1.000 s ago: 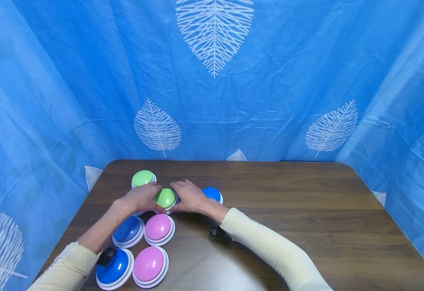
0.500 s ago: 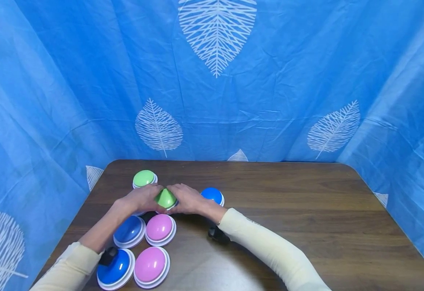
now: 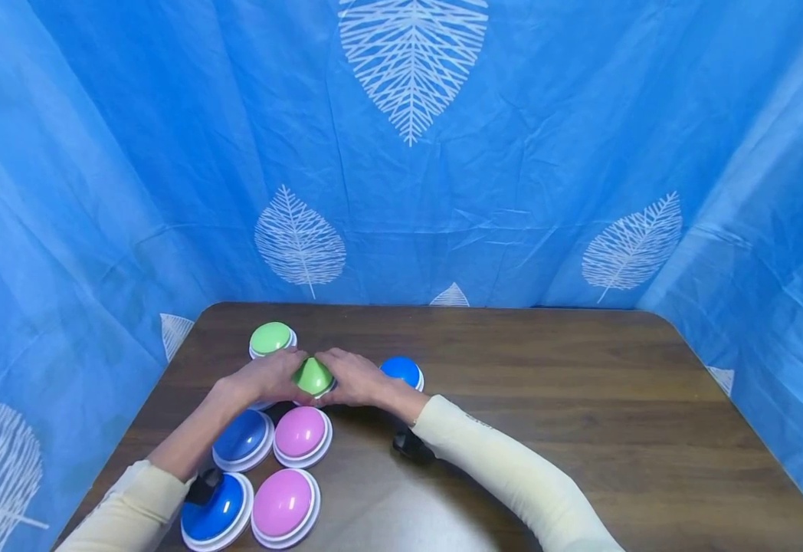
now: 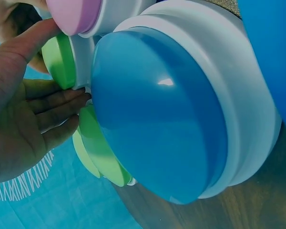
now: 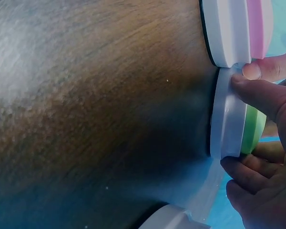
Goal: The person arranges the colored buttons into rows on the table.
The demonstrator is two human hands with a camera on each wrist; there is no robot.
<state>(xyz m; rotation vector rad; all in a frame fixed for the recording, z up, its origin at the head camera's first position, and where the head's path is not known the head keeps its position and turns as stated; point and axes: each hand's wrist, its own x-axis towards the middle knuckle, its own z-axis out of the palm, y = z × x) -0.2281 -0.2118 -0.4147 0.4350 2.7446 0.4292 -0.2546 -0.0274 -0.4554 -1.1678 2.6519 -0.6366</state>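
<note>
The right hand (image 3: 355, 379) has closed in on the nearer green button (image 3: 315, 376), which it and the left hand (image 3: 270, 377) now grip, steadying both sides.

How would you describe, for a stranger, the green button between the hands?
On the brown table, go left to the farther pink button. Just beyond it sits the green button, the only button framed between the left hand and right hand.
</note>
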